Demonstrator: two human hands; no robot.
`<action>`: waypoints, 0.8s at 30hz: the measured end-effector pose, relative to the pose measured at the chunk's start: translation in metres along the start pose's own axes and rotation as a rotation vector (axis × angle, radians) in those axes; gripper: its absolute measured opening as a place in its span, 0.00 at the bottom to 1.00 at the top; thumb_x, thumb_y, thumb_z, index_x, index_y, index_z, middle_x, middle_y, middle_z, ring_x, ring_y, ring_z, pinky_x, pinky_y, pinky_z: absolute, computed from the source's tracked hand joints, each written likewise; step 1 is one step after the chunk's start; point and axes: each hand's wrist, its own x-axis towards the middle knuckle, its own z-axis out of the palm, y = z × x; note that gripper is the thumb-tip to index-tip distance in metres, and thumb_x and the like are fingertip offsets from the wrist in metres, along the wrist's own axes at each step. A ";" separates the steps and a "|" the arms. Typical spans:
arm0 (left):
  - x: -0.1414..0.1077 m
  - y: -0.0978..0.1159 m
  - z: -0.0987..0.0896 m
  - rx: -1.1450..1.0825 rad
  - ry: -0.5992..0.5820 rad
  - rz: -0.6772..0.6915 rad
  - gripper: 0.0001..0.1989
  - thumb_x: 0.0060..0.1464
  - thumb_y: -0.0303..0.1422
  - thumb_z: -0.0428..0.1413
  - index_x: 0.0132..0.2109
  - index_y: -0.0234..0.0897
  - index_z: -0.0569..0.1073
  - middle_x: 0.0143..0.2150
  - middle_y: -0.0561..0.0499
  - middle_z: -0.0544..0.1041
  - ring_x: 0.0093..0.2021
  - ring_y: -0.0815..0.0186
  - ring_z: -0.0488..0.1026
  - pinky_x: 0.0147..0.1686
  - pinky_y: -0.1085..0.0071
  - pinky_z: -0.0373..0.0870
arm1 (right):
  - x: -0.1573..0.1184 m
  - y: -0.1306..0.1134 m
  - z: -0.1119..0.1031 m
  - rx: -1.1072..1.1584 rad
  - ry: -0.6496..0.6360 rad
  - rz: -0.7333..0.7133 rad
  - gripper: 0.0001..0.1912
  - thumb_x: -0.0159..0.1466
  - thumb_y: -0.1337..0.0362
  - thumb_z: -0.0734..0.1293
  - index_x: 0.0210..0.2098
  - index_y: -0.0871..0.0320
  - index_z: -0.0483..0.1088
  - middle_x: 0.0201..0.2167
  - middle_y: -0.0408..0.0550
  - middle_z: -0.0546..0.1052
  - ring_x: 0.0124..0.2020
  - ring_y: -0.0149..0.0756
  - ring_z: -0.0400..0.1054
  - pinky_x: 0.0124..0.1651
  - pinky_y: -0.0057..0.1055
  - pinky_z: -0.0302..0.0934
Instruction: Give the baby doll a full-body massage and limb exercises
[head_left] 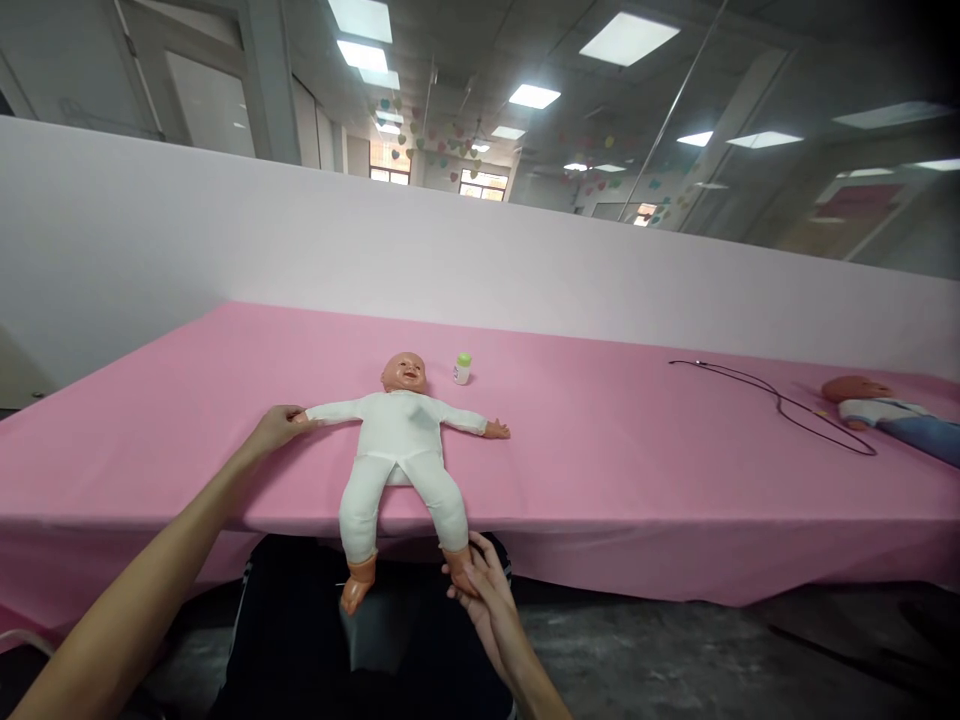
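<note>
A baby doll (401, 425) with a white cloth body lies on its back on the pink-covered table (600, 430), its head toward the wall. Its lower legs hang past the table's front edge. At the left, my left hand (281, 425) is closed around the doll's small hand, at the end of its outstretched arm. Below the edge, my right hand (484, 590) has its fingers wrapped about the doll's foot on the right side. The doll's other foot hangs free. Beside the doll's head stands a small white bottle (462, 370) with a green cap.
A second doll (892, 415) in blue and white lies at the far right, near a thin dark cable (780, 405) looped on the cloth. A white low wall (450, 270) runs behind the table, with glass above it. My dark-clothed legs are under the front edge.
</note>
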 end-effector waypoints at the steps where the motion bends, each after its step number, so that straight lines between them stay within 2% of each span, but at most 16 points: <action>1: 0.001 -0.002 -0.003 -0.011 -0.028 -0.014 0.18 0.35 0.44 0.73 0.27 0.37 0.78 0.21 0.54 0.72 0.24 0.64 0.67 0.23 0.72 0.57 | -0.001 -0.004 -0.003 -0.006 0.005 -0.063 0.30 0.60 0.53 0.80 0.58 0.49 0.71 0.55 0.54 0.78 0.43 0.40 0.75 0.38 0.31 0.70; 4: 0.005 -0.007 -0.006 -0.208 -0.011 -0.059 0.23 0.33 0.43 0.75 0.36 0.35 0.82 0.29 0.49 0.80 0.28 0.63 0.72 0.27 0.71 0.66 | -0.003 -0.012 -0.010 -0.048 0.009 -0.237 0.33 0.58 0.49 0.81 0.59 0.49 0.73 0.63 0.57 0.72 0.45 0.41 0.74 0.36 0.32 0.70; 6: 0.008 -0.008 -0.003 -0.351 0.103 -0.076 0.26 0.32 0.42 0.76 0.40 0.34 0.83 0.35 0.46 0.82 0.33 0.62 0.75 0.31 0.69 0.71 | 0.000 -0.018 -0.012 -0.113 -0.023 -0.324 0.32 0.57 0.49 0.81 0.58 0.47 0.75 0.69 0.58 0.66 0.43 0.41 0.74 0.33 0.32 0.71; 8: 0.011 -0.005 0.006 -0.441 0.242 -0.076 0.25 0.33 0.40 0.76 0.39 0.33 0.82 0.36 0.46 0.81 0.35 0.62 0.76 0.35 0.68 0.74 | 0.004 -0.024 -0.011 -0.199 -0.100 -0.384 0.28 0.58 0.48 0.80 0.55 0.47 0.77 0.72 0.59 0.63 0.38 0.40 0.74 0.29 0.33 0.70; 11: 0.020 0.011 0.025 -0.605 0.339 -0.025 0.21 0.35 0.37 0.75 0.37 0.33 0.81 0.37 0.47 0.81 0.38 0.63 0.78 0.43 0.66 0.76 | 0.013 -0.042 -0.005 -0.350 -0.231 -0.467 0.23 0.59 0.47 0.79 0.50 0.49 0.80 0.67 0.61 0.70 0.34 0.40 0.76 0.32 0.36 0.73; 13: 0.030 0.027 0.040 -0.678 0.382 0.025 0.19 0.36 0.36 0.74 0.37 0.33 0.81 0.37 0.49 0.80 0.39 0.62 0.78 0.46 0.64 0.77 | 0.021 -0.059 0.005 -0.463 -0.318 -0.528 0.22 0.59 0.47 0.79 0.49 0.50 0.80 0.61 0.60 0.76 0.37 0.42 0.78 0.40 0.39 0.75; 15: 0.040 0.045 0.056 -0.639 0.414 0.091 0.18 0.37 0.36 0.73 0.37 0.34 0.82 0.35 0.49 0.80 0.39 0.62 0.78 0.46 0.63 0.76 | 0.032 -0.078 0.021 -0.563 -0.425 -0.555 0.22 0.62 0.46 0.77 0.50 0.52 0.80 0.56 0.59 0.80 0.41 0.45 0.79 0.47 0.42 0.74; 17: 0.048 0.061 0.073 -0.554 0.403 0.176 0.17 0.39 0.38 0.72 0.37 0.34 0.82 0.35 0.49 0.81 0.38 0.60 0.78 0.44 0.63 0.76 | 0.049 -0.094 0.042 -0.632 -0.502 -0.547 0.22 0.65 0.46 0.74 0.52 0.53 0.79 0.55 0.57 0.80 0.42 0.45 0.79 0.50 0.43 0.73; 19: 0.050 0.070 0.092 -0.446 0.327 0.273 0.17 0.40 0.39 0.71 0.37 0.34 0.83 0.35 0.48 0.82 0.38 0.59 0.78 0.43 0.64 0.75 | 0.074 -0.103 0.066 -0.669 -0.500 -0.521 0.22 0.66 0.48 0.73 0.53 0.53 0.79 0.55 0.55 0.80 0.39 0.42 0.78 0.50 0.42 0.73; 22: 0.042 0.073 0.119 -0.220 0.174 0.377 0.13 0.44 0.41 0.68 0.35 0.36 0.83 0.34 0.48 0.83 0.37 0.58 0.79 0.40 0.65 0.74 | 0.117 -0.101 0.096 -0.676 -0.437 -0.432 0.21 0.67 0.48 0.72 0.53 0.54 0.78 0.52 0.54 0.80 0.29 0.34 0.73 0.37 0.35 0.72; 24: 0.034 0.071 0.132 -0.066 0.095 0.389 0.13 0.47 0.43 0.67 0.32 0.37 0.82 0.33 0.48 0.82 0.37 0.58 0.78 0.38 0.66 0.73 | 0.138 -0.097 0.109 -0.614 -0.377 -0.397 0.22 0.68 0.47 0.70 0.53 0.55 0.77 0.41 0.50 0.81 0.22 0.30 0.67 0.29 0.30 0.67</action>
